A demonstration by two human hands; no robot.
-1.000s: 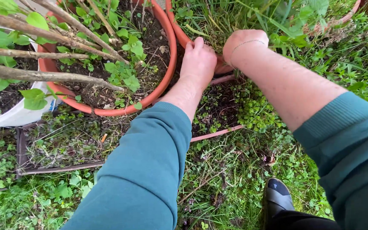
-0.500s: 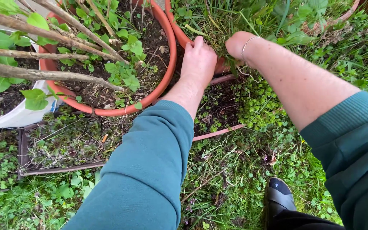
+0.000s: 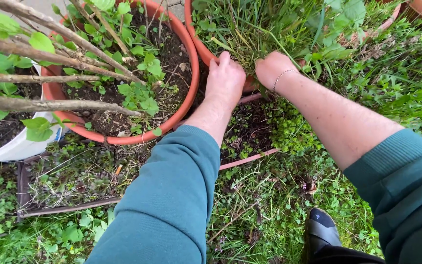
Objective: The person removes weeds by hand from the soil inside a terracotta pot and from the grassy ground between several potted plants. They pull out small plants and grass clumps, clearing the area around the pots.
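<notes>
While both arms stretch forward over the grass, the hands meet at the near rim of one terracotta pot.
Left hand: the left hand (image 3: 225,78) lies knuckles up on the near rim of the weedy pot (image 3: 202,46), fingers curled down over the edge; what they pinch, if anything, I cannot tell.
Right hand: the right hand (image 3: 272,68), thin bracelet at the wrist, is clenched into the grass tuft (image 3: 250,41) just inside that same rim, fingertips buried in the blades.
Where the pot stands: at the top middle of the ground, touching or almost touching the larger terracotta pot (image 3: 181,105) on its left.
How the pot looks: round, orange-brown, so overgrown with long grass and leafy weeds that no soil shows.
Doing it well, as I judge: grip low, close to the roots, brace the rim with the other hand, and draw steadily so that stems do not snap.
Neighbours: the larger pot holds dark soil, small green shoots and bare woody branches (image 3: 50,54); a white tub (image 3: 10,146) sits at the left edge.
Below: a black shoe (image 3: 321,230) on the grass, bottom right.
</notes>
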